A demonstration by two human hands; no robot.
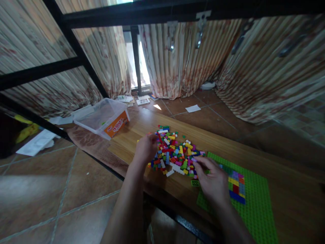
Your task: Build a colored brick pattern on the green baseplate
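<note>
R hand (214, 178) is at the pile's near R edge, thumb and fingertips drawn together beside a lilac brick (194, 159); can't tell if it's pinched or only touched. L hand (146, 149) is at the opp. edge, fingers curled in at the loose bricks — can't tell if anything's in its grasp, the tips are too blurred.

Clock-face, 12 = top of view. The brick pile (175, 152) lies between the two hands on the wooden table (139, 123): approx. 10 o'clock from the R hand, approx. 3 from the L. The green baseplate (257, 203) runs partly under the R hand, mostly to its 3–5 o'clock, and its near end is cut off by the frame. The block of laid bricks (236, 188) on it is just beside the R hand at approx. 3–4 o'clock, partly hidden by it. So the R hand sits between pile & plate; the L is well apart from the plate.

A long white brick (177, 168) at the pile's near side has its long axis approx. 10-to-4, w/ the R fingertips nearer than the L. A green brick (195, 183) w/ ring marks lies just off the pile, at the R hand's 8–9 o'clock. Clear tub (93, 123): 10 o'clock from the L hand.
</note>
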